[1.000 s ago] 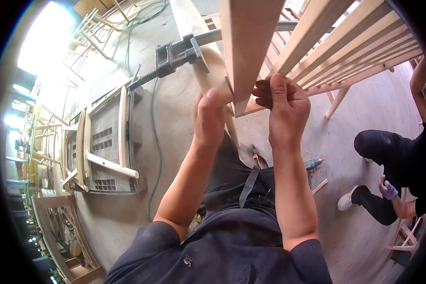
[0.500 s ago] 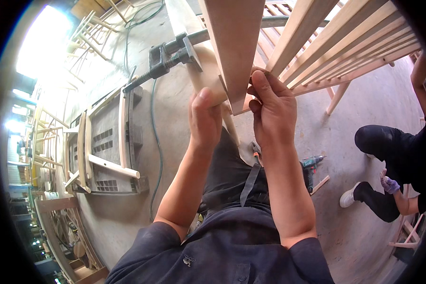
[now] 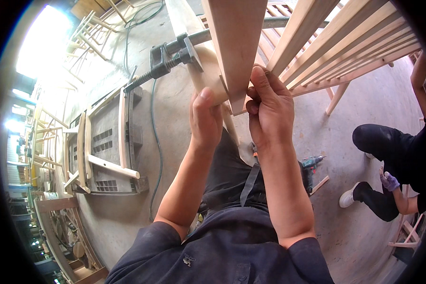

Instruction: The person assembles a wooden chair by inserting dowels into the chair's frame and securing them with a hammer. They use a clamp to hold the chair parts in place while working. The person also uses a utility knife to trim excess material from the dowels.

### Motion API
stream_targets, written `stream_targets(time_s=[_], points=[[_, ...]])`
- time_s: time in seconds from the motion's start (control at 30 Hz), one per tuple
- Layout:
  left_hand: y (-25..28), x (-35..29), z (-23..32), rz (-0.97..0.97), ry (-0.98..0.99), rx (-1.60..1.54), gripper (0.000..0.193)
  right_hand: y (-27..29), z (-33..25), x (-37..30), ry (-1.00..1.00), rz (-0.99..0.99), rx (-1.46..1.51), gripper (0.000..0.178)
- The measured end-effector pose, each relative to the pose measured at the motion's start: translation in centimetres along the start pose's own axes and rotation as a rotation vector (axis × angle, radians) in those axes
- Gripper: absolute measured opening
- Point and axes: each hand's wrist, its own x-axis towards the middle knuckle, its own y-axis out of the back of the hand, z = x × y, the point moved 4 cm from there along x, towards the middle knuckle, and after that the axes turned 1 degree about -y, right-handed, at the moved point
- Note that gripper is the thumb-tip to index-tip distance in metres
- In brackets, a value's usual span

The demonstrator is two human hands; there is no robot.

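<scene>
A slatted wooden furniture frame (image 3: 236,52) rises in front of me, its thick pale rail pointing toward me. My left hand (image 3: 206,120) grips the rounded end of a wooden armrest-like piece (image 3: 215,85), thumb on top and fingers mostly hidden. On the rail's right side, my right hand (image 3: 273,106) is closed, with thumb and fingertips pinched against the wood. Whatever sits between those fingertips is hidden. A dark metal bar clamp (image 3: 168,59) reaches across the frame above my left hand, its screw jaw against the rounded piece.
A cordless drill (image 3: 310,168) stands on the floor beside a small wood strip (image 3: 320,185). Curved wooden parts lie on a grey pallet (image 3: 106,142) at left, near a green hose (image 3: 155,151). At right a person in black (image 3: 393,161) crouches, one hand gloved.
My right hand has shifted slightly left along the rail, still pinched. The left hand keeps its grip. At right, the other person's knee and gloved hand have moved a little.
</scene>
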Motion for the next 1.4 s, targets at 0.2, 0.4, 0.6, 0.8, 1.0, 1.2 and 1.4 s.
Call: stream_targets(time_s=[0.2, 0.4, 0.6, 0.8, 1.0, 1.2, 1.4], points=[[0.0, -0.1, 0.1, 0.013, -0.004, 0.005, 0.063, 0.4, 0.5, -0.2, 0.07, 0.004, 0.053, 0.021], [0.4, -0.2, -0.2, 0.017, 0.005, 0.007, 0.06, 0.2, 0.6, -0.8, 0.154, 0.009, 0.044, 0.018], [0.1, -0.1, -0.1, -0.007, -0.003, 0.002, 0.06, 0.1, 1.5, -0.7, 0.097, -0.005, 0.034, 0.019], [-0.1, -0.2, 0.1, 0.009, 0.012, -0.028, 0.061, 0.2, 0.7, -0.6, 0.094, 0.068, -0.103, 0.023], [0.1, -0.3, -0.1, 0.004, 0.003, -0.03, 0.061, -0.2, -0.2, -1.0, 0.151, 0.026, -0.109, 0.024], [-0.2, -0.1, 0.0, -0.009, -0.017, -0.017, 0.061, 0.3, -0.1, -0.7, 0.2, -0.043, -0.08, 0.018], [-0.1, -0.2, 0.2, 0.049, -0.028, -0.1, 0.038, 1.9, -0.1, -1.9, 0.378, 0.121, -0.049, 0.017]])
